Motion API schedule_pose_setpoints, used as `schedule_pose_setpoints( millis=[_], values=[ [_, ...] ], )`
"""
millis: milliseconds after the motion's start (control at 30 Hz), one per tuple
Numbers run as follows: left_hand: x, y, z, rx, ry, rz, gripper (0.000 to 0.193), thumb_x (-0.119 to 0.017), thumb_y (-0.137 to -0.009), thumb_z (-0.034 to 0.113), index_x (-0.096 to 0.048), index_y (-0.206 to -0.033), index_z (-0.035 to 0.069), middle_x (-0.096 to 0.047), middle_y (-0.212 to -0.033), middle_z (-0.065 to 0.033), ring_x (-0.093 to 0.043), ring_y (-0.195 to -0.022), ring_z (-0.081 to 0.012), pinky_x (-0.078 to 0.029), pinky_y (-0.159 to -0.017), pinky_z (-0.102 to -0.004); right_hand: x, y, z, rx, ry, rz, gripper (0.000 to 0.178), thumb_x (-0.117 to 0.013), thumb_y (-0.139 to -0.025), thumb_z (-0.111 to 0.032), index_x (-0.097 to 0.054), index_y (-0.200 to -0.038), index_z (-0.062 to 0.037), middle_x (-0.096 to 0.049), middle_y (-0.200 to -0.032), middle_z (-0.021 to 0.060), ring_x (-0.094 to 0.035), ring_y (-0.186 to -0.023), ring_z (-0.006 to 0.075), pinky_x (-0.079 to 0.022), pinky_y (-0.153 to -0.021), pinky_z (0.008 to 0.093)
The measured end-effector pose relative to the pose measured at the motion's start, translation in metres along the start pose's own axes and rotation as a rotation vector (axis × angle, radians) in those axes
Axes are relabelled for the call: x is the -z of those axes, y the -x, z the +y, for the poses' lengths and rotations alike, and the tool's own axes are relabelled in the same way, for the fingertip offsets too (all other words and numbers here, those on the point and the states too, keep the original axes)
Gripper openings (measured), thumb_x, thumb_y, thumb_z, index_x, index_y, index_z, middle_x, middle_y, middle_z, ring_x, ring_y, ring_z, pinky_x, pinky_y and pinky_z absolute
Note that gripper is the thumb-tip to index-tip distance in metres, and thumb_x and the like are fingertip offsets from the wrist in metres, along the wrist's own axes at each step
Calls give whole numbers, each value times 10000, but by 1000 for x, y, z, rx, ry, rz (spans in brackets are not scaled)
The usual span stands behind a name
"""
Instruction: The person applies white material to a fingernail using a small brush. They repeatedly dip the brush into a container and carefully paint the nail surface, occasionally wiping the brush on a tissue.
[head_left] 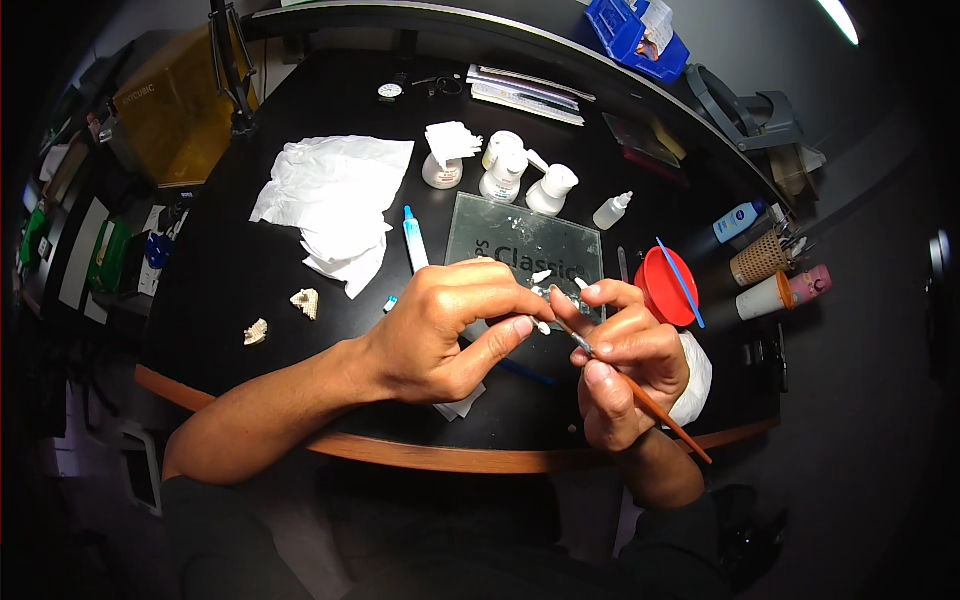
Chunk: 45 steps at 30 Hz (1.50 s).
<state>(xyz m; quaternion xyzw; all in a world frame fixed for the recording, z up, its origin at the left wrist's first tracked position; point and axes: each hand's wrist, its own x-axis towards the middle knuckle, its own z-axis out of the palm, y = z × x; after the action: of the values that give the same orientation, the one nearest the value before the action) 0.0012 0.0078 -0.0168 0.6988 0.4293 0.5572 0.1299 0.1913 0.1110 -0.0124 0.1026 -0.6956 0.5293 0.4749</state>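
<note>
My left hand (pixel 450 325) reaches in over the table with thumb and index finger pinched around a small white piece (pixel 543 328). My right hand (pixel 632 365) grips a thin brush (pixel 650 405) with an orange-brown handle and a metal ferrule. Its bristle end points up and left, close to my left fingertips; whether it touches the white piece, I cannot tell. Beneath both hands lies a glass slab (pixel 480 235) with white powdery smears and bits on it. A red round bowl (pixel 660 290) with a blue stick (pixel 682 285) across it stands beside my right hand.
Several white bottles (pixel 503 178) stand behind the slab, and a dropper bottle (pixel 613 210) to their right. White tissue (pixel 335 185), a blue-and-white tube (pixel 414 238) and two cream tooth-model pieces (pixel 305 303) lie left. A woven cup (pixel 757 262) stands near the right edge.
</note>
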Motion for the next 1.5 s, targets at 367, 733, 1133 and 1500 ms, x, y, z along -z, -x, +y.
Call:
schedule_pose_setpoints(
  millis=[367,733,1133,1500],
  values=[
    [-1,-2,1,-68,40,0,164,-661,-873,-13,-733,-1018,-39,-699,-857,-136,-645,-759,-246,-500,-662,-347,4,-2,-7,17,82,-48,190,-595,-801,137,-618,-958,31,-649,-853,140,-584,-1178,336,-613,-983,521],
    [-3,-1,0,52,-28,59,142,-640,-926,11,-732,-1030,-21,-691,-819,-131,-654,-699,-234,-491,-616,-331,-5,-4,-18,143,532,-209,260,-825,-708,-17,-785,-949,-105,-755,-887,37,-604,-1150,294,-409,-1164,587],
    [-1,0,2,48,5,30,158,-639,-908,6,-736,-1027,-30,-691,-825,-133,-651,-723,-227,-492,-636,-331,1,1,-4,-32,-25,12,214,-575,-823,123,-602,-1007,17,-629,-861,121,-560,-1205,344,-498,-1102,589],
    [-2,0,1,-21,73,10,140,-649,-874,-1,-722,-984,-48,-718,-868,-143,-657,-755,-246,-508,-658,-344,3,1,-5,-37,52,-14,236,-602,-815,163,-582,-992,9,-644,-866,136,-587,-1196,358,-600,-1005,527]
  ],
)
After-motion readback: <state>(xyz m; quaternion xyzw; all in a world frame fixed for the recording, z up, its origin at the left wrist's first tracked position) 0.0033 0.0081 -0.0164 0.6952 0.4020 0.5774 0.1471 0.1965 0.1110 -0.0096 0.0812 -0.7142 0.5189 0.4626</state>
